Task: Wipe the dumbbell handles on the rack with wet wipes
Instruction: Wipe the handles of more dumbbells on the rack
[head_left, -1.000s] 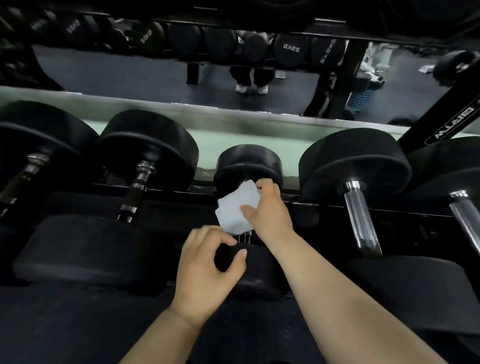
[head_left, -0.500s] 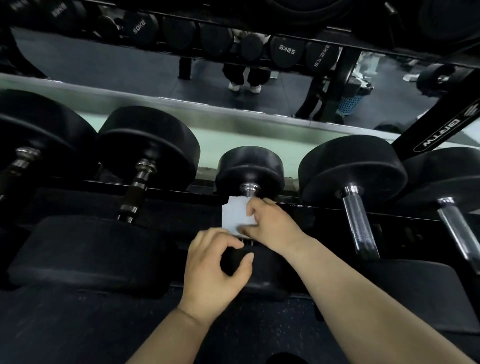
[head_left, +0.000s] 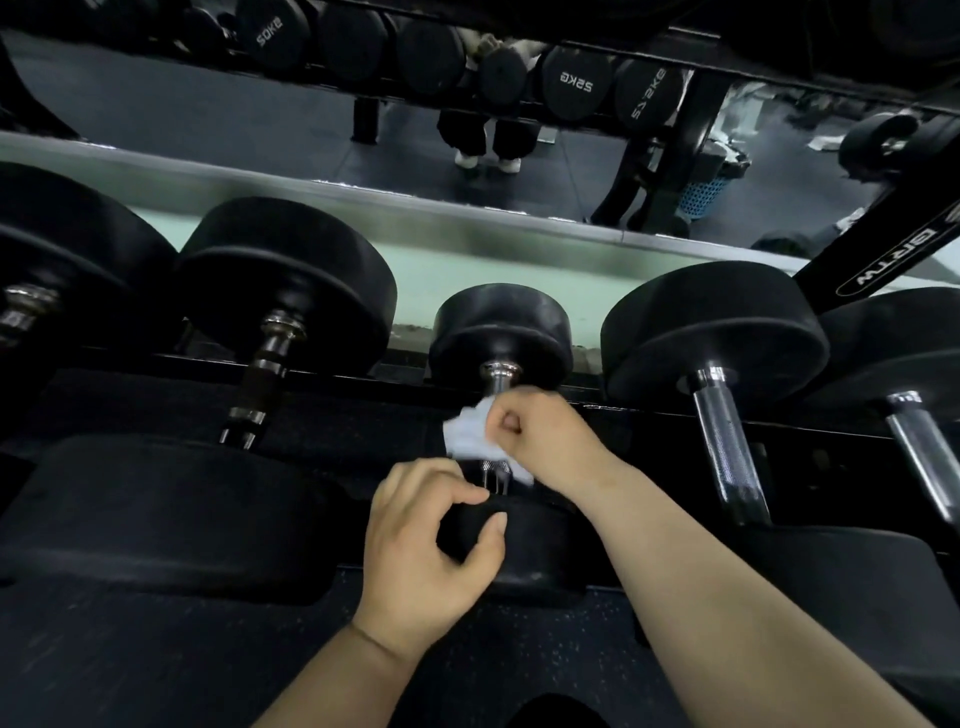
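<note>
A small black dumbbell (head_left: 501, 332) lies on the rack in the middle of the row. My right hand (head_left: 540, 431) is wrapped round its chrome handle (head_left: 498, 376) with a white wet wipe (head_left: 470, 431) between palm and metal. Only the handle's far end and a short piece near the front head show. My left hand (head_left: 426, 551) grips the top edge of the near head (head_left: 524, 545), fingers over it and thumb in front.
Larger black dumbbells lie on both sides: one to the left (head_left: 280, 291) with a dark handle, two to the right (head_left: 717, 322) with bare chrome handles. A mirror (head_left: 260, 124) runs behind the rack. A slanted black rack post (head_left: 883, 260) stands at the far right.
My right hand has closed round the handle with the wipe and slid back from the far head toward me. The left hand stays on the near head.
</note>
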